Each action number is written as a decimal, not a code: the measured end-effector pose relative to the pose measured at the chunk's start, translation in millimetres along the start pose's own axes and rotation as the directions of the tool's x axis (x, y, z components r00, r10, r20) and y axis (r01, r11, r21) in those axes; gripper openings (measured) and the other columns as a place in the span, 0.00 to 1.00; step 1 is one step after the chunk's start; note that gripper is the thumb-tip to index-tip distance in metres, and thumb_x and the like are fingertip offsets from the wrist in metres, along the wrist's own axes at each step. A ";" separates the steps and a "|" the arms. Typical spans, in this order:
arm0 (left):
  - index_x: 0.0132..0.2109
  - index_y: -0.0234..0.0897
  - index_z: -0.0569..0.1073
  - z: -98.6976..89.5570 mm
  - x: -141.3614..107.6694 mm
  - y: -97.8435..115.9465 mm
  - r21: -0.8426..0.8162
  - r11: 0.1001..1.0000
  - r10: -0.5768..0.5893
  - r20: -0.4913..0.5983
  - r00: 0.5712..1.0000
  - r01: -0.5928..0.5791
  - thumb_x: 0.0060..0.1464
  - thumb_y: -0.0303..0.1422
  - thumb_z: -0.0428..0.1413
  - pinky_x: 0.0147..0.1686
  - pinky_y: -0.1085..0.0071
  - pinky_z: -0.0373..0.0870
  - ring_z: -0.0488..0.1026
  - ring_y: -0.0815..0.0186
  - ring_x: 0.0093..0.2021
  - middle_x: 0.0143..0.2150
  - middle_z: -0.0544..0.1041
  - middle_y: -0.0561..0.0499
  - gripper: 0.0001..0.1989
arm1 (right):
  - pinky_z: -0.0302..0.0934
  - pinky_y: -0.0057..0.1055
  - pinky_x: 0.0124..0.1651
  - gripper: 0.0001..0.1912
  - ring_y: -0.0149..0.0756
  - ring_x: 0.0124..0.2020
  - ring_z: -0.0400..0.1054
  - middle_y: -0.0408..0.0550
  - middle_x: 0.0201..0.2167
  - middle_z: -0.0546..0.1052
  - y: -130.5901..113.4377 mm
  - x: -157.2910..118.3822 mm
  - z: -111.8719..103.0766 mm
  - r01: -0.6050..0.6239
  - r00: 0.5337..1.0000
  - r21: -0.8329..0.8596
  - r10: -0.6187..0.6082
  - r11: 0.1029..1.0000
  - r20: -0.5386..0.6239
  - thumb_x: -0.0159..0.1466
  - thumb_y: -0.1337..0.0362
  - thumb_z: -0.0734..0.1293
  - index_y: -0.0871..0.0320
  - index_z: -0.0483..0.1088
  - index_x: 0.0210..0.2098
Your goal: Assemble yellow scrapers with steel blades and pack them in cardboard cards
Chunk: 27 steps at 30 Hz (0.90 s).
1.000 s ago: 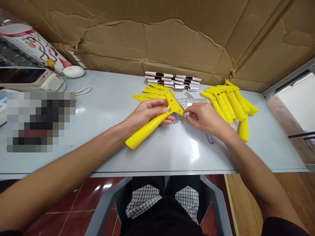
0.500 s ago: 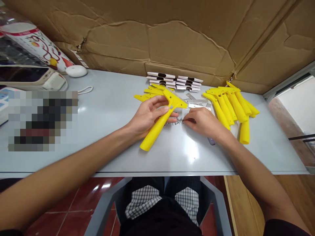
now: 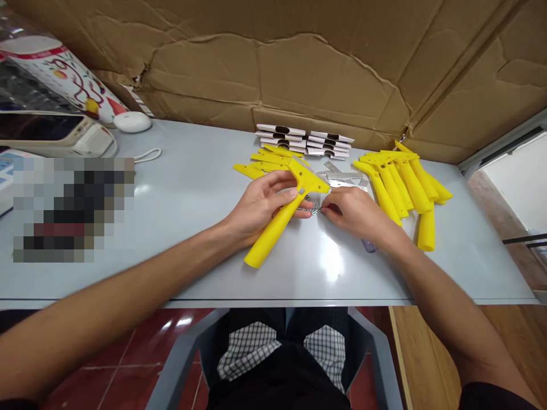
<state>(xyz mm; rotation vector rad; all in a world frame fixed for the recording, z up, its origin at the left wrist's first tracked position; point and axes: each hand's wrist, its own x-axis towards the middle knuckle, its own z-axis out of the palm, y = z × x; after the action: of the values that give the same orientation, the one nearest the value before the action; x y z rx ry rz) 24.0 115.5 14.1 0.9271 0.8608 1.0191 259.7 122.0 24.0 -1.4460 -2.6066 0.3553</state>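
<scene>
A yellow plastic scraper handle [image 3: 273, 232] is in my left hand [image 3: 255, 206], its thumb pressed on the neck, the wide head pointing up and away. The hollow grip end slants down toward the table's front edge. Just right of my left fingertips lies a small pile of shiny metal screws [image 3: 315, 210], partly covered by them. My right hand [image 3: 352, 209] is at that pile with thumb and forefinger pinched together; what is between them is too small to make out. Behind it lie flat metal pieces [image 3: 342, 176], and a purplish object [image 3: 368, 246] shows under its wrist.
Several yellow scraper handles [image 3: 393, 185] lie at the right. Flat yellow pieces [image 3: 248, 170] and stacked white folded sleeves [image 3: 282, 137] are at the back, before a cardboard wall [image 3: 205, 74]. At left are a white mouse-shaped object [image 3: 132, 122] and a handheld device [image 3: 43, 130].
The scraper handle and my left hand have shifted slightly right and toward me. My right hand stays pinched at the screws, hardly moved.
</scene>
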 end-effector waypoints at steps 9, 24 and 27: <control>0.58 0.34 0.74 5.2 -5.6 -8.3 -0.023 0.999 0.049 0.043 0.998 -0.048 0.65 0.29 0.67 0.45 0.60 0.92 0.90 0.59 0.40 0.71 0.73 0.34 0.17 | 0.58 0.38 0.42 0.11 0.40 0.35 0.70 0.49 0.33 0.81 11.2 -5.0 -15.7 -0.003 0.997 0.056 0.007 0.998 -0.076 0.67 0.72 0.66 0.57 0.78 0.32; 0.58 0.34 0.73 6.5 -12.7 -25.8 0.000 0.998 0.058 0.182 0.982 -0.059 0.66 0.36 0.69 0.43 0.60 0.91 0.89 0.59 0.40 0.71 0.73 0.34 0.19 | 0.68 0.40 0.42 0.06 0.41 0.39 0.74 0.47 0.36 0.81 -7.2 -4.5 -7.5 0.335 0.795 0.198 -0.164 0.921 -0.583 0.73 0.66 0.70 0.52 0.79 0.39; 0.57 0.34 0.73 5.9 -14.4 -29.1 0.038 0.997 0.052 0.207 0.977 -0.061 0.67 0.35 0.67 0.42 0.60 0.91 0.89 0.61 0.38 0.71 0.72 0.34 0.17 | 0.70 0.43 0.44 0.05 0.44 0.43 0.75 0.49 0.41 0.80 -5.2 -1.2 3.0 0.380 0.753 0.150 -0.211 0.913 -0.623 0.73 0.67 0.70 0.52 0.79 0.40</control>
<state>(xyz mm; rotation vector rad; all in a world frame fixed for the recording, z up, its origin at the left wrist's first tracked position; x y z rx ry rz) 34.2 93.6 -8.4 1.0792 0.6887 0.9369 255.4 118.0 22.6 -0.8386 -2.1092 0.1620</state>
